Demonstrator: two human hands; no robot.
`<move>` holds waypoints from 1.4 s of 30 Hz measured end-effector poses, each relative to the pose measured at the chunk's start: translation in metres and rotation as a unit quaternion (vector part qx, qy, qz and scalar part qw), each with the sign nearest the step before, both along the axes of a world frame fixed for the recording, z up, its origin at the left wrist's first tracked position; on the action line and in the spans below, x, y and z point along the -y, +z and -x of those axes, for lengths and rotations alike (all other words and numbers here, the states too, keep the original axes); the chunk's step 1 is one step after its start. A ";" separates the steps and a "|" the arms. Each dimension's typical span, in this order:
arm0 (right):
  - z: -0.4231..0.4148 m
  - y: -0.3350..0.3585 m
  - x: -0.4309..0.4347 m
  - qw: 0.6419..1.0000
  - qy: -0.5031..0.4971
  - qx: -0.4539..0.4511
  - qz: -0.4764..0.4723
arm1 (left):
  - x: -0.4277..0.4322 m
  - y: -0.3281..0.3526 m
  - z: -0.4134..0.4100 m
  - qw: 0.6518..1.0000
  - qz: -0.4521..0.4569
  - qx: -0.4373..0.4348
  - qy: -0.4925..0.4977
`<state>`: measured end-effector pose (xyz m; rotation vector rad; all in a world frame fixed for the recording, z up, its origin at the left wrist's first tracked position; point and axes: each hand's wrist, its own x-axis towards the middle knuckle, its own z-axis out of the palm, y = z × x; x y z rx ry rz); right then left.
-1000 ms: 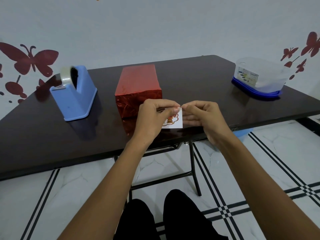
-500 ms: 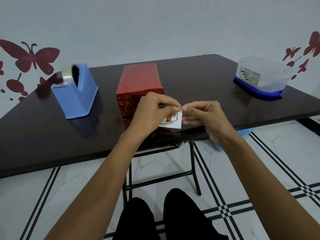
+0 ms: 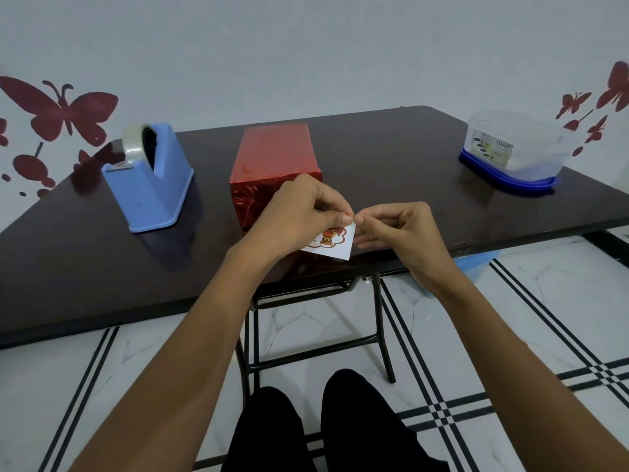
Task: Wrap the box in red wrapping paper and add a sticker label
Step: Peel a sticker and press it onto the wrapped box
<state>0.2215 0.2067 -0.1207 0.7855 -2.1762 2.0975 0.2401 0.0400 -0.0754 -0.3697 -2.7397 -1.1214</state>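
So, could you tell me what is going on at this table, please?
A person holds a small sticker sheet above the near edge of the table, the left grip and right grip both pinching its top corner, probably to peel it. The box, already wrapped in red paper, stands just behind them with no sticker visible on it. A tape dispenser sits to the left and a plastic container far right, both untouched.

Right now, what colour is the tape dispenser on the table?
Light blue tape dispenser, clearest in the head view.
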 end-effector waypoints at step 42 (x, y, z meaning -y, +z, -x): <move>-0.003 -0.019 0.016 0.975 -0.153 -0.160 -0.007 | -0.041 -0.040 -0.022 0.941 -0.254 -0.146 0.171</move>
